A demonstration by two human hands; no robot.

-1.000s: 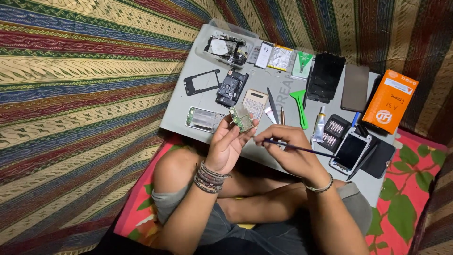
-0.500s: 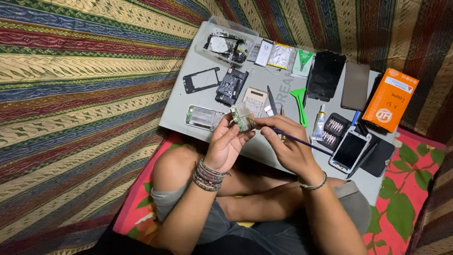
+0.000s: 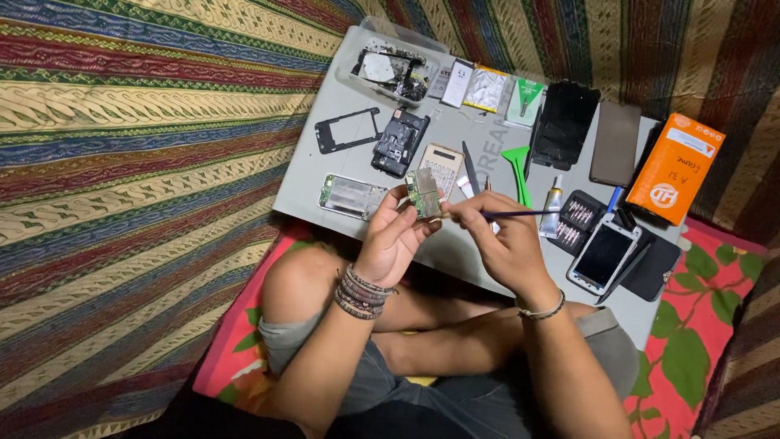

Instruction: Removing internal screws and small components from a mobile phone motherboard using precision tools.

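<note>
My left hand [image 3: 394, 237] holds a small green circuit board [image 3: 424, 193] upright by its lower edge, above the near edge of the grey work board [image 3: 341, 81]. My right hand [image 3: 502, 240] pinches a thin dark tool [image 3: 520, 214] like a pen, with its tip right at the circuit board's right side. Beaded bracelets circle my left wrist and a thin band my right wrist. I sit cross-legged, knees under the board.
Phone parts lie on the work board: a black frame [image 3: 347, 130], a dark chassis [image 3: 399, 141], a housing with battery bay [image 3: 351, 196], a green pry tool [image 3: 518, 169], a screwdriver bit case [image 3: 575, 222], a white phone [image 3: 604, 253], an orange box [image 3: 675, 168], a clear parts tray [image 3: 393, 68].
My right hand has moved left, bringing the thin tool's tip from beside the board up to the circuit board. My left hand keeps the board in nearly the same place.
</note>
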